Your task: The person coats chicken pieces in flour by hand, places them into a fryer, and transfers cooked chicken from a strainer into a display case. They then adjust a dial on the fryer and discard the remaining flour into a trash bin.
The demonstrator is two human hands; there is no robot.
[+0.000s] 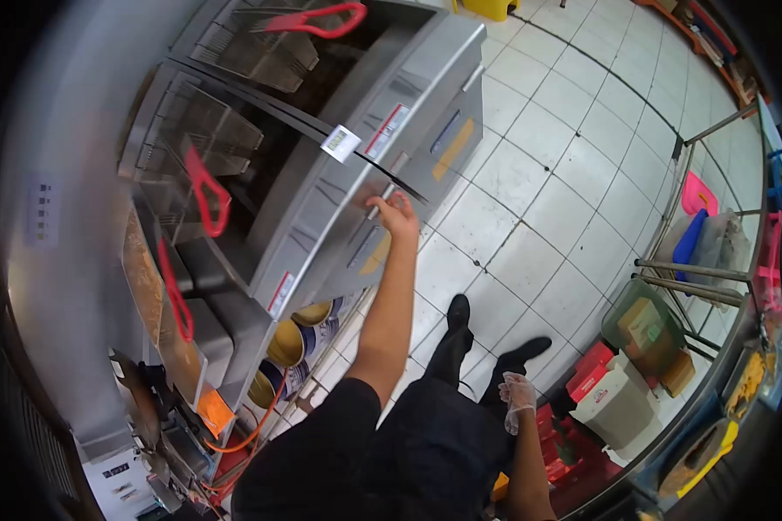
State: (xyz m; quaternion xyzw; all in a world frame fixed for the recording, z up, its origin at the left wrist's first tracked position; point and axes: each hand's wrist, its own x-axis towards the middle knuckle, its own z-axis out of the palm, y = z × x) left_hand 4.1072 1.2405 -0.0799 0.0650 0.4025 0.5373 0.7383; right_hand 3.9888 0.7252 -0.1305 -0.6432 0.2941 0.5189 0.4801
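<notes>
My bare left hand (395,214) has its fingers curled round the metal door handle (381,201) on the front of a steel fryer (317,204). A small white digital display (341,143) sits on the fryer's top edge just above that hand. My right hand (519,398), in a clear plastic glove, hangs low beside my leg; its fingers are loosely apart and nothing shows in them. Wire baskets with red handles (207,193) rest over the fryer's wells.
Round tins (288,343) stand under the fryer's near end, beside an orange hose (261,425). White floor tiles (530,226) lie around my black shoes. At the right are a metal rack (695,271), a green bin (641,326) and an open carton (617,408).
</notes>
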